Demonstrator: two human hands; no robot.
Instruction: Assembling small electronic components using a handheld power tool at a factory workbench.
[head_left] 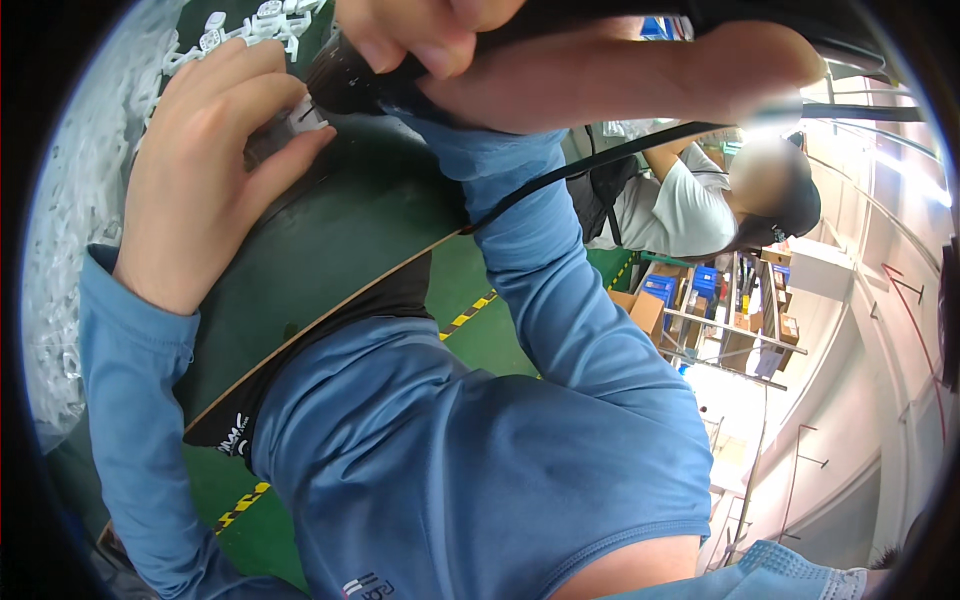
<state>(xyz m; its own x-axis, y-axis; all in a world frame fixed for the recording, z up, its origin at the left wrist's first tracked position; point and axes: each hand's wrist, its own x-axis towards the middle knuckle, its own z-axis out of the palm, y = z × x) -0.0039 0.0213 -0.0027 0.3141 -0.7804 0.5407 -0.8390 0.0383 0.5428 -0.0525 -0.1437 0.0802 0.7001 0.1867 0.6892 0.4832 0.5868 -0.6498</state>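
Observation:
My left hand [205, 150] is closed on a small white plastic part [305, 118] above the dark green tabletop, its fingers and thumb pinching it and hiding most of it. At the top, my right hand [590, 85] wraps round a black power screwdriver [345, 82], whose ribbed nose points at the white part. A thin dark tip shows between the nose and the part; I cannot tell whether it touches. Most of the screwdriver's body lies behind my fingers or beyond the upper edge. Several loose white plastic parts [262, 28] lie just past my left hand.
Clear plastic bags [75, 230] are heaped along the left side of the green table [350, 230]. A black cable [600, 160] crosses near my right forearm. Another person [670, 215] in a light shirt is beyond it, near shelves [690, 305] with blue bins and boxes.

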